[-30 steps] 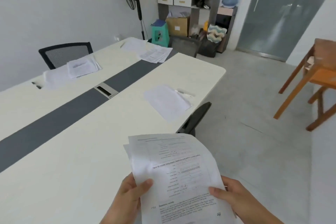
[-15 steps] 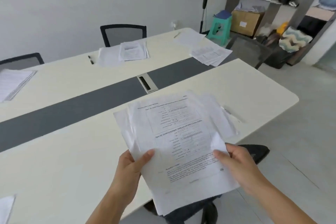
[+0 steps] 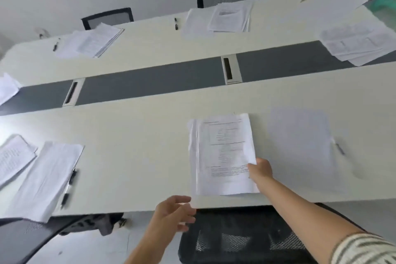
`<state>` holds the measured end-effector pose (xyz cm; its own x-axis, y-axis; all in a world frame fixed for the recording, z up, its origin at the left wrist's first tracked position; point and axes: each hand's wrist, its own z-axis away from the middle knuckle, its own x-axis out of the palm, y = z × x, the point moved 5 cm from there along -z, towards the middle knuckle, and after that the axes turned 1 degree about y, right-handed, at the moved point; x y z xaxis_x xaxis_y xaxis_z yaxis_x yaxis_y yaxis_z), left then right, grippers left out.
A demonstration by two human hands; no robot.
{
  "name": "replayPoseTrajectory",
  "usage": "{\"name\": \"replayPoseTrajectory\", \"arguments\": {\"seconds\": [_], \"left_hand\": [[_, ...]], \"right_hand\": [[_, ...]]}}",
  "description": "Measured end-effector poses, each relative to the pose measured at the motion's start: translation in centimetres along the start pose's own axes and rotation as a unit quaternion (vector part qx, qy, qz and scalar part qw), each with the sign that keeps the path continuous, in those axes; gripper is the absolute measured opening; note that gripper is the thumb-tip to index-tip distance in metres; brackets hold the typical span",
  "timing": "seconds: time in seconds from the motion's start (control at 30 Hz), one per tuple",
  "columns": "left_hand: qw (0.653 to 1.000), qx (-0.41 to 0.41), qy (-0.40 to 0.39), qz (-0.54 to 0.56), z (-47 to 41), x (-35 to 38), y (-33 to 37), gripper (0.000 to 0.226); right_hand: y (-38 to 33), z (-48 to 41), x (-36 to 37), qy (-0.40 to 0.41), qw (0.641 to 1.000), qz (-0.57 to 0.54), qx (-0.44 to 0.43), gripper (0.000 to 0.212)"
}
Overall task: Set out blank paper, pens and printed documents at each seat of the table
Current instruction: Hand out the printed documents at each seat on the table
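A stapled printed document (image 3: 222,154) lies flat on the white table (image 3: 139,135) in front of the near black mesh chair (image 3: 235,238). My right hand (image 3: 260,170) grips its lower right edge. My left hand (image 3: 174,213) hovers off the table's front edge, fingers spread, holding nothing. Just right of the document lies a blank sheet (image 3: 300,139) with a pen (image 3: 339,148) on its right side.
The near left seat has blank paper (image 3: 47,176), a printed set (image 3: 12,156) and a pen (image 3: 68,188). Two far seats hold printed sets (image 3: 230,17) (image 3: 96,39) with pens. A loose printed stack (image 3: 357,43) lies at the far right, across the grey centre strip (image 3: 150,79).
The document was held in both hands above the table; now it lies on the table beside the blank sheet. My left hand has let go and pulled back. The view tilted down.
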<state>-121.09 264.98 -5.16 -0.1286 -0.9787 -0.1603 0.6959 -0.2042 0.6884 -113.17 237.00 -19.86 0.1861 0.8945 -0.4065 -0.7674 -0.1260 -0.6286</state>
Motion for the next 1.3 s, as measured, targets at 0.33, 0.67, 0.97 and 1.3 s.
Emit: {"name": "replayPoseTrajectory", "arguments": {"seconds": [0.33, 0.67, 0.97, 1.3], "left_hand": [[0.993, 0.038, -0.068, -0.086, -2.7, 1.8, 1.1, 0.03], [0.854, 0.256, -0.168, -0.422, -6.5, 14.0, 2.4, 0.03], [0.677, 0.302, -0.168, -0.65, -9.9, 25.7, 2.0, 0.054], [0.68, 0.206, -0.13, -0.691, -11.2, 30.5, -2.7, 0.062]], "right_hand": [[0.0, 1.7, -3.1, -0.02, 0.982, 0.182, -0.043, 0.036], [6.7, 3.6, -19.8, 0.159, 0.959, 0.232, -0.034, 0.034], [6.6, -4.7, -27.6, 0.179, 0.947, 0.265, -0.038, 0.037], [2.0, -11.0, -25.5, 0.097, 0.954, 0.268, -0.095, 0.018]]}}
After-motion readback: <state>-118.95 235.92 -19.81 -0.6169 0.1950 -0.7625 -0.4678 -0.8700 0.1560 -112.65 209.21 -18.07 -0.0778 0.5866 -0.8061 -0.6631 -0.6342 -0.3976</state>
